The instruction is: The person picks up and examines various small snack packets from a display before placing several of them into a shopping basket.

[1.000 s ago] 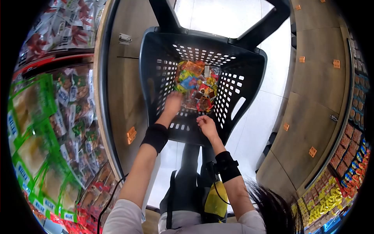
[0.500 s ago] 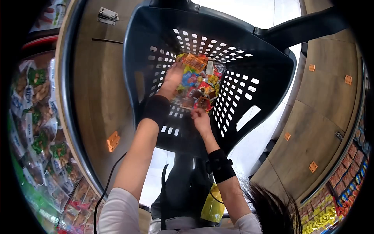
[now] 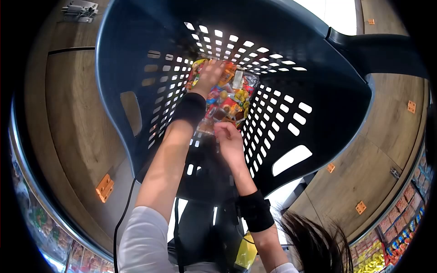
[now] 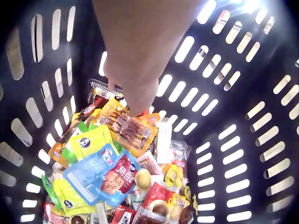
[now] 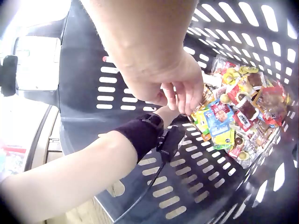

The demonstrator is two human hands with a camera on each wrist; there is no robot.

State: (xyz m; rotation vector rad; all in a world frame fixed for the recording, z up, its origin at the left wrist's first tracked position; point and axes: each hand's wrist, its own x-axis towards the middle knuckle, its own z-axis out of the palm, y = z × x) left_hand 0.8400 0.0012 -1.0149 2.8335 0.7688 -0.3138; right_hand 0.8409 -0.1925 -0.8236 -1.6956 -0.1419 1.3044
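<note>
Inside a dark slotted shopping basket lies a pile of small wrapped snacks. My left hand reaches deep over the far left part of the pile, its fingers extended. In the left wrist view that hand is beside an orange snack packet, with most of its fingers hidden. Nearer the camera lie a blue packet and a yellow packet. My right hand hovers at the near end of the pile, fingers loosely curled around nothing. The right wrist view shows these bent fingers from the side.
Wooden cabinet fronts with orange hinges stand close on the left. More cabinets line the right, below shelves of packaged snacks. The basket's dark handle extends at upper right. A black cable hangs beside the left arm.
The head view has come closer to the basket. My left hand has moved from the pile's near left side to its far end. My right hand stays near the close end, fingers still loosely bent.
</note>
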